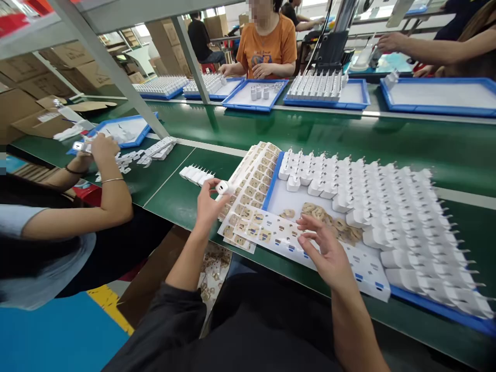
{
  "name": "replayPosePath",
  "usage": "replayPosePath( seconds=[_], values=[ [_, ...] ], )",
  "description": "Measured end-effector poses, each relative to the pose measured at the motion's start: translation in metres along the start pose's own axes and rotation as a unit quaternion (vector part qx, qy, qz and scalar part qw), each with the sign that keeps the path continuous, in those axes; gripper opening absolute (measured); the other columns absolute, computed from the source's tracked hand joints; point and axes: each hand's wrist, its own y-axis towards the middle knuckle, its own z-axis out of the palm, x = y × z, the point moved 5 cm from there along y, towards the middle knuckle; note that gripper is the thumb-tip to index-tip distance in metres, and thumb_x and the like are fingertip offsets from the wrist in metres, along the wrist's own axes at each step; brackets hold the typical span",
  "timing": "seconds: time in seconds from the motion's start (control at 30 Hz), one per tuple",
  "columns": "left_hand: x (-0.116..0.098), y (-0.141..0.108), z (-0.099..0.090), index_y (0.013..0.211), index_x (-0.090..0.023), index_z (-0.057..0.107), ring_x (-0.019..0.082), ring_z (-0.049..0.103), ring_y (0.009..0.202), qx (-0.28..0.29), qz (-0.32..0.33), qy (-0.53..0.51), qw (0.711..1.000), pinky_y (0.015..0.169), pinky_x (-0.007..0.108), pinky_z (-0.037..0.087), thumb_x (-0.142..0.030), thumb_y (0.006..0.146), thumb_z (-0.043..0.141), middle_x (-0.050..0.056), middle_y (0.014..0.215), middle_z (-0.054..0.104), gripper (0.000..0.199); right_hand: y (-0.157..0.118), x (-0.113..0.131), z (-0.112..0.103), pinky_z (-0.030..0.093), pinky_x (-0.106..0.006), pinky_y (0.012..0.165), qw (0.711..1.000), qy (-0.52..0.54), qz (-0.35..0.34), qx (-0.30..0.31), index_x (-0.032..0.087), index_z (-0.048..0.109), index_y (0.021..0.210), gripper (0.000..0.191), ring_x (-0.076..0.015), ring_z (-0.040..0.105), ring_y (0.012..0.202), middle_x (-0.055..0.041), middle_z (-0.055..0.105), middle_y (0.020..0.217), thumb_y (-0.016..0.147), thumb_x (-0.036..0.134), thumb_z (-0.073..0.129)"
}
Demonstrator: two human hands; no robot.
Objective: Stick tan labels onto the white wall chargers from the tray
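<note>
In my left hand (pixel 211 204) is a small white charger (pixel 222 187), pinched between thumb and fingers, its end with dark port slots facing up. My right hand (pixel 323 248) hovers over a partly used sticker sheet (pixel 287 238), fingers apart and nothing visible in them. That sheet lies across the near edge of a blue-rimmed tray (pixel 274 181). Many white chargers (pixel 372 201) stand in rows inside the tray, pins pointing away. Loose tan sticker pieces (pixel 329 219) are heaped in its near part. More sticker sheets (pixel 258 175) are stacked beside it, under my left hand.
A short row of chargers (pixel 197 174) lies left on the green bench (pixel 170 178). At left a co-worker's hands (pixel 104 150) hold a white piece. Across the bench sits a person in an orange shirt (pixel 267 44) behind blue trays (pixel 253 106). A slanted metal post (pixel 110 70) rises at left.
</note>
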Motion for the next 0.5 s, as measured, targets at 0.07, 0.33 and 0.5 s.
replayPosePath(
  seconds=[0.07,0.33,0.5],
  values=[
    [0.022,0.023,-0.012,0.103,-0.023,0.057,0.024,0.063,0.106,-0.032,-0.016,0.082,0.996,0.096,0.039,0.05,-0.027,0.073,0.077,0.005,0.11,0.065,0.036,0.0,-0.002,-0.001,0.058,-0.042,0.09,1.0,-0.008,0.0,0.0,0.034,0.059,0.133,0.037,-0.0245,0.067,0.111,-0.0074,0.069,0.121,0.097,0.041,0.062],
    [0.058,0.039,-0.011,0.107,-0.021,0.058,0.038,0.047,0.128,-0.032,-0.029,0.367,0.929,0.107,0.054,0.039,-0.038,0.075,0.078,0.014,0.126,0.058,0.041,0.001,-0.002,0.001,0.061,-0.039,0.085,0.998,-0.062,0.006,0.025,0.029,0.068,0.12,0.031,-0.0238,0.072,0.098,-0.008,0.074,0.115,0.096,0.047,0.06],
    [0.058,0.048,-0.005,0.12,-0.023,0.06,0.037,0.044,0.135,0.022,-0.004,0.38,0.925,0.11,0.051,0.04,-0.038,0.08,0.073,0.014,0.141,0.052,0.045,0.002,-0.008,-0.003,0.062,-0.037,0.083,0.996,-0.079,0.028,0.028,0.028,0.069,0.118,0.033,-0.0236,0.074,0.096,-0.0087,0.075,0.114,0.095,0.05,0.06]
  ],
)
